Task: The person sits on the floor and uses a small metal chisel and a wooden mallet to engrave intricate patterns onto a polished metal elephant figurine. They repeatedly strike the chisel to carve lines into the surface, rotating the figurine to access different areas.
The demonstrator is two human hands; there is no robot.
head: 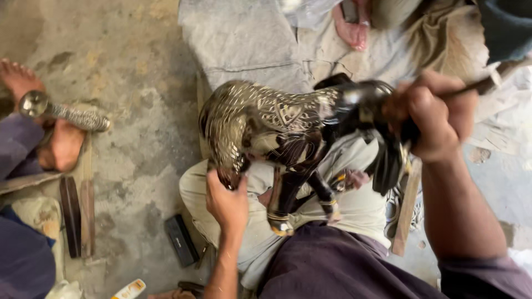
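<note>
— What sits over at nine o'clock?

— Another person's bare foot (62, 145) on the concrete floor (138, 83), with a patterned metal rod (66, 113) ending in a round knob lying across it. Below that, toward eight o'clock, a pair of dark flat slats (77, 216) lies on the floor, and at about seven o'clock a small black box (182, 240) rests just beside the person's knee.

— And in the middle?

— A dark animal figurine (288, 130), engraved with fine pale lines over its body, lies tilted across the person's lap on a pale cloth (354, 210). Its legs point down toward six o'clock, with brass-coloured bands near the hooves.

— Which hand is on it?

— The left hand (227, 202) comes up from six o'clock; its fingers are clenched round the bottom of the figurine's leg at the nine o'clock end.

— The right one?

— The right hand (435, 113), at about two o'clock, is clenched round a thin tool (482, 84) and pressed against the figurine's darker end. That part is blurred, so the tool's tip is probably on the surface of the figurine, though I cannot be sure.

— Anything beyond?

— Grey cloth (244, 39) spread on the floor at twelve o'clock, and a wooden strip (407, 210) at four o'clock.
</note>
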